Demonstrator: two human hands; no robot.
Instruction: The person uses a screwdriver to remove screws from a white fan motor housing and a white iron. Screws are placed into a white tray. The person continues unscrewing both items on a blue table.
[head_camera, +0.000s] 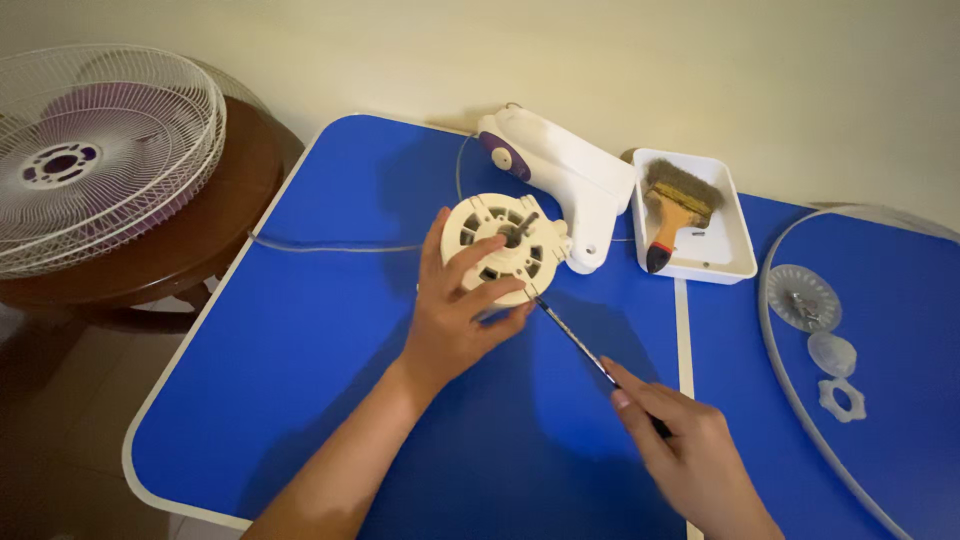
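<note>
A white wire fan guard (95, 150) with a purple blade showing through it rests on a round dark wooden table (215, 215) at the left. On the blue folding table (300, 400), a white plastic tray (735, 255) holds a paintbrush (678, 205). Farther right lie a thin white ring (790, 385), a round ribbed clear cap (802, 297), a small clear knob (832, 354) and a white notched nut (842, 399).

A home room used for small repair work. A blue folding worktop (300, 330) stands against a plain cream wall (600, 50); beside it, a round wooden side table (200, 240) carries a fan guard (100, 150). Fan parts and a brush (675, 210) in a white tray (735, 262) lie about.
</note>
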